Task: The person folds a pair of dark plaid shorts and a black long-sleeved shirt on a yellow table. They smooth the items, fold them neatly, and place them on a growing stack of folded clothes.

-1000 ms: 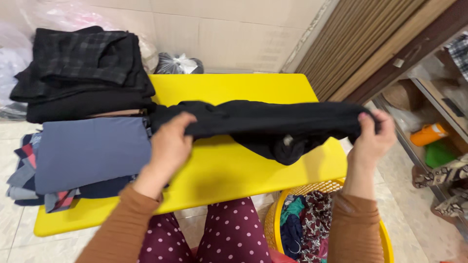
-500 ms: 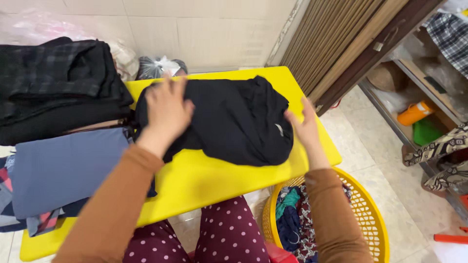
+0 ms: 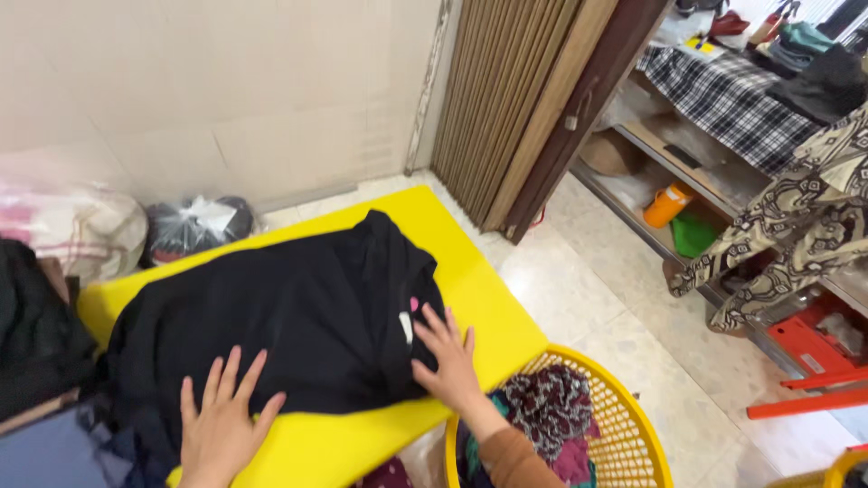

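Observation:
A black garment (image 3: 298, 316) lies spread flat on a low yellow table (image 3: 488, 298). My left hand (image 3: 221, 425) rests palm down on its near left edge, fingers spread. My right hand (image 3: 448, 357) presses flat on the garment's near right corner, beside a small white label. Neither hand grips anything.
A yellow laundry basket (image 3: 624, 434) with patterned clothes stands at my right knee. Folded dark clothes (image 3: 36, 334) are stacked at the table's left end. Bags (image 3: 194, 226) sit by the wall. Shelves with an orange bottle (image 3: 667, 203) and draped cloth are at the right.
The garment was held stretched between both hands, then laid down on the table. Both hands now lie flat on it. The view has swung to the right.

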